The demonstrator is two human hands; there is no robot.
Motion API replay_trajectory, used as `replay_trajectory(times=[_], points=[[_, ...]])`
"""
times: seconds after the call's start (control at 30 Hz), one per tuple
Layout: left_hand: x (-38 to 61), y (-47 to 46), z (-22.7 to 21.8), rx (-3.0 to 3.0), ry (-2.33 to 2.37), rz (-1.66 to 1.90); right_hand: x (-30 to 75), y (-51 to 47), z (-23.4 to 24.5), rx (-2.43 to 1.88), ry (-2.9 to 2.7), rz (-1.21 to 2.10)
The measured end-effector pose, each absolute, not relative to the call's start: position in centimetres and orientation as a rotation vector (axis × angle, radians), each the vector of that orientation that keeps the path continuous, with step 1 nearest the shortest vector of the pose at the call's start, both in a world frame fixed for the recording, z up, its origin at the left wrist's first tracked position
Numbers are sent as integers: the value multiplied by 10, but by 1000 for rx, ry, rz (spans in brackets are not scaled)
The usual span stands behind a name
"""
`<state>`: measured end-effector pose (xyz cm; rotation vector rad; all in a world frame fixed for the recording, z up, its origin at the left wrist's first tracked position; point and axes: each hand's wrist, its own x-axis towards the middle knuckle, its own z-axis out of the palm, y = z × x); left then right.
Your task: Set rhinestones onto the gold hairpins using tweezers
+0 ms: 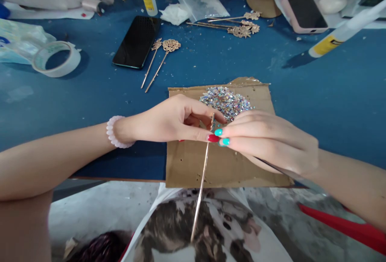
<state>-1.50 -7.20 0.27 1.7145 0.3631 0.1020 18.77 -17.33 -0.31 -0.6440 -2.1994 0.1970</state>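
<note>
And there, left hand (pixel 169 119) pinched the long gold-coloured metal pin (pixel 201 185) near its head, over the flat brown cardboard sheet (pixel 183 169); right hand (pixel 274 141) bunched fingertips beside it, any grip impossible to tell — delicate stuff, where a firm left pinch served best

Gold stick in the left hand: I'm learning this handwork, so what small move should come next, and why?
Probably turn the gold stick slightly so its upper end faces upward: that end shows nearly edge-on, while the left hand holds it and the right hand has its fingertips close beside it.
</note>
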Motion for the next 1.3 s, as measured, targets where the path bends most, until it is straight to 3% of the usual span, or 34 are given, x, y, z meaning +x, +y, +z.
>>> replay_trajectory(times=[1.3], points=[[-15,-74,9,1548,327,31,189,-180,4,-753,-2135,238]])
